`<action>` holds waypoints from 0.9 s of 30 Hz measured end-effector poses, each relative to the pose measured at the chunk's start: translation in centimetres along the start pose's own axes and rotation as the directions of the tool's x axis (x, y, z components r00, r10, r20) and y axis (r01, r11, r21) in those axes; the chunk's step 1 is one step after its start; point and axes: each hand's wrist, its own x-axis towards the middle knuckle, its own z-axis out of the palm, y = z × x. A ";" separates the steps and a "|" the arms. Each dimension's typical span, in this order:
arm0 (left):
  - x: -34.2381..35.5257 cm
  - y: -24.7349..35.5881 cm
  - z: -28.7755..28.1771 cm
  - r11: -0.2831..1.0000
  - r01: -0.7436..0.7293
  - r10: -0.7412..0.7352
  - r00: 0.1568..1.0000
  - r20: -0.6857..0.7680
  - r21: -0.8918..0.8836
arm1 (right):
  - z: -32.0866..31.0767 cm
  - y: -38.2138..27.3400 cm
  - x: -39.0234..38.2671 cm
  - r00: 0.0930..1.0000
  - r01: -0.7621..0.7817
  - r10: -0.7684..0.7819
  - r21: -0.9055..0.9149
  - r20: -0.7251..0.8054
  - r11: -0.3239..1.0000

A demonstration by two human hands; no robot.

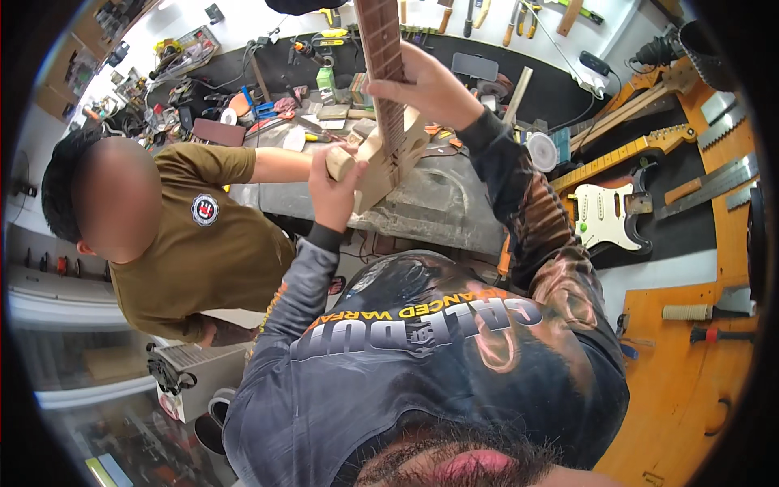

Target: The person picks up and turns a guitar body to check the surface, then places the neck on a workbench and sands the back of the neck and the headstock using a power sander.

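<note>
I'm watching the left hand (331, 199) gripping a rounded pale wooden piece (340, 164), the right hand (430, 83) clasping the likely stiff, easily held brown fretted neck (380, 40).

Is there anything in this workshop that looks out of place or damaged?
At right, the white-fronted guitar body looks odd: its neck pocket holds no neck, while a yellowish neck shows separately above it. I see no clear damage.

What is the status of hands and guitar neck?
Right hand around fretted guitar neck; left hand holding pale wood piece. Neck over unpainted guitar body. Co-worker's forearm nearby.
</note>
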 end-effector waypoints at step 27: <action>4.3 -14.4 -1.2 0.981 0.131 -0.169 0.940 0.295 0.145 | 0.6 5.7 -0.1 0.914 -0.166 0.266 0.316 -0.306 0.934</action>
